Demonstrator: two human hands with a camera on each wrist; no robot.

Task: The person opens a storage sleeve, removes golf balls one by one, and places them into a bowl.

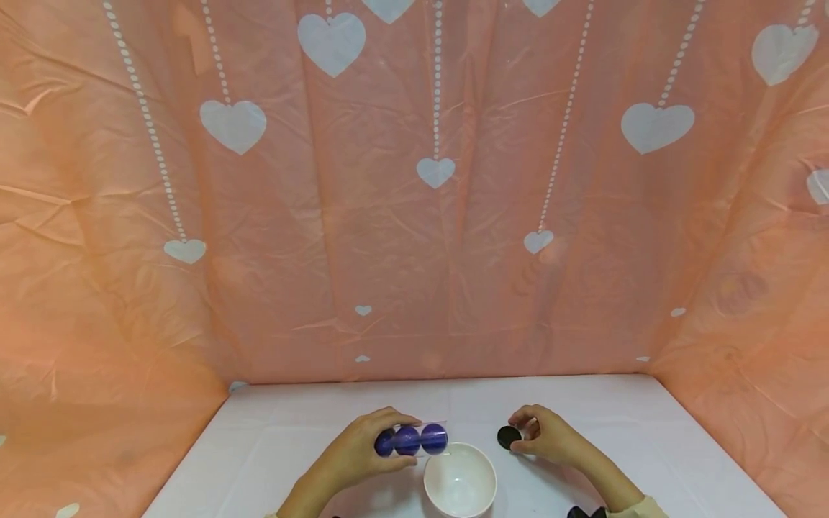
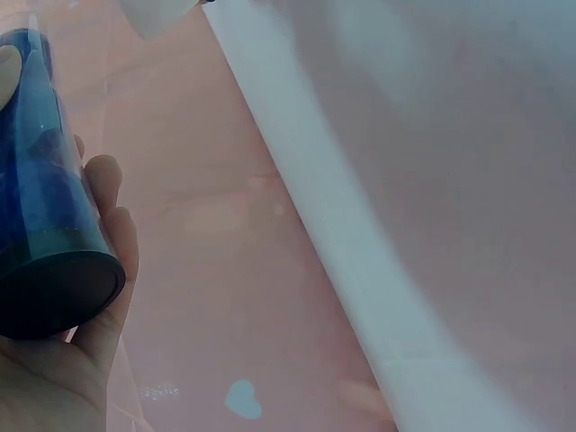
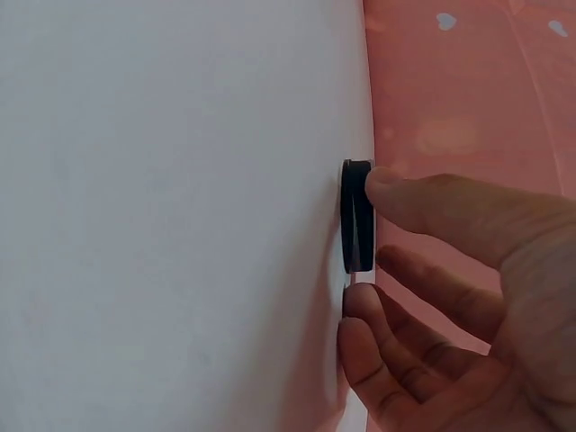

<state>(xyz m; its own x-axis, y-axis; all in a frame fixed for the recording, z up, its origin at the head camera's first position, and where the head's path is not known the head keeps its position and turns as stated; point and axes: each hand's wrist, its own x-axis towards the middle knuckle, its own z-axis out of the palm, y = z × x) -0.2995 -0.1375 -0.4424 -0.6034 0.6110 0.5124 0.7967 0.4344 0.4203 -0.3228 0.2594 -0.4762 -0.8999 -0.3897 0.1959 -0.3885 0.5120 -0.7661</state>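
Head view: the left hand [image 1: 355, 452] is curled round a clear cylindrical tube [image 1: 424, 440], thumb on one side and fingers on the other. The tube lies roughly level, with three purple-blue balls [image 1: 407, 440] in a row inside. Its uncapped end points away from the palm, to the right, and overlaps in view the far rim of a white bowl [image 1: 460, 483]; contact cannot be determined. The bowl sits on the white table [image 1: 622, 424], to the right of the left hand and nearer the person. The right hand [image 1: 550, 435], beyond the bowl on the right, pinches a black round lid [image 1: 509, 437] at its fingertips.

Left wrist view: a black base closes the tube's other end, close to the palm.

Right wrist view: the lid shows edge-on at the thumb and forefinger, the other fingers bent below. Whether it touches the table cannot be told.

Assessment: the step in hand appears to be emptying the uncapped tube into the bowl. The next move would call for centring that end above the bowl and tipping gradually, with the lid kept aside.
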